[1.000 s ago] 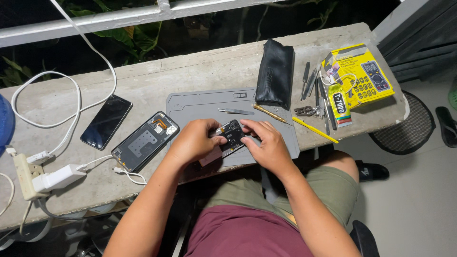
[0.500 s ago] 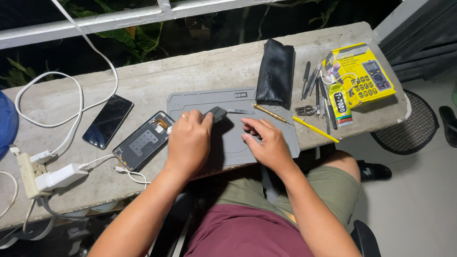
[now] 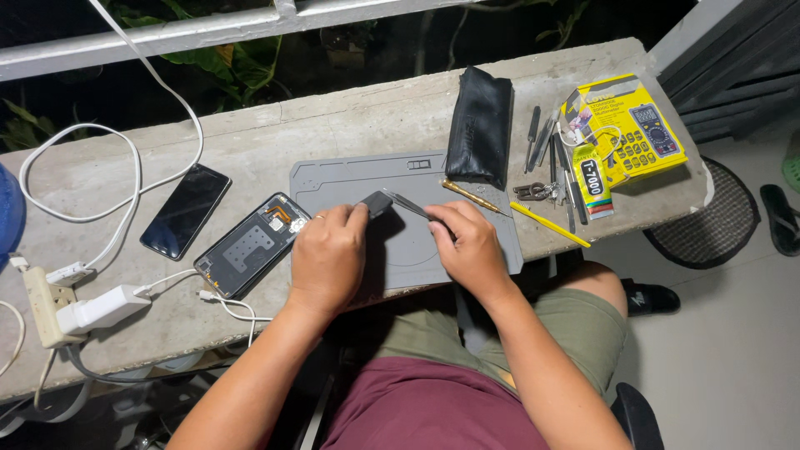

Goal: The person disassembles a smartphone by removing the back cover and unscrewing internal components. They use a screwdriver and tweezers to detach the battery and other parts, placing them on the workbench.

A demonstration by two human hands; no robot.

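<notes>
At the far right of the counter (image 3: 375, 117) you have a yellow rectangular box (image 3: 627, 127) with a picture of a meter on its lid, lying askew near the counter's edge. Just left of it lies a narrow yellow and black tube (image 3: 593, 182), and between the two a row of slim dark tools (image 3: 546, 150). A black pouch (image 3: 478, 127) lies beside those tools, its lower end overlapping the grey work mat (image 3: 400, 183).

Your left hand (image 3: 327, 260) lies palm down on the mat, knuckles up, forearm coming in from the lower left. Its grip is closed: thumb and forefinger pinch a small dark part (image 3: 377, 202) at the fingertips, held low over the mat's middle.

Your right hand (image 3: 471, 248) rests on the mat's right half, fingers curled, forearm running in from the lower right. Its grip is narrow, closed on metal tweezers (image 3: 407, 202) whose tips point left to just beside the dark part; whether they touch it I cannot tell.

Left of your left hand an opened phone (image 3: 250, 247) lies with its inside up, just off the mat's edge. Farther left lies a black phone (image 3: 185, 211), screen up, with a white cable (image 3: 125, 196) looping past it.
</notes>
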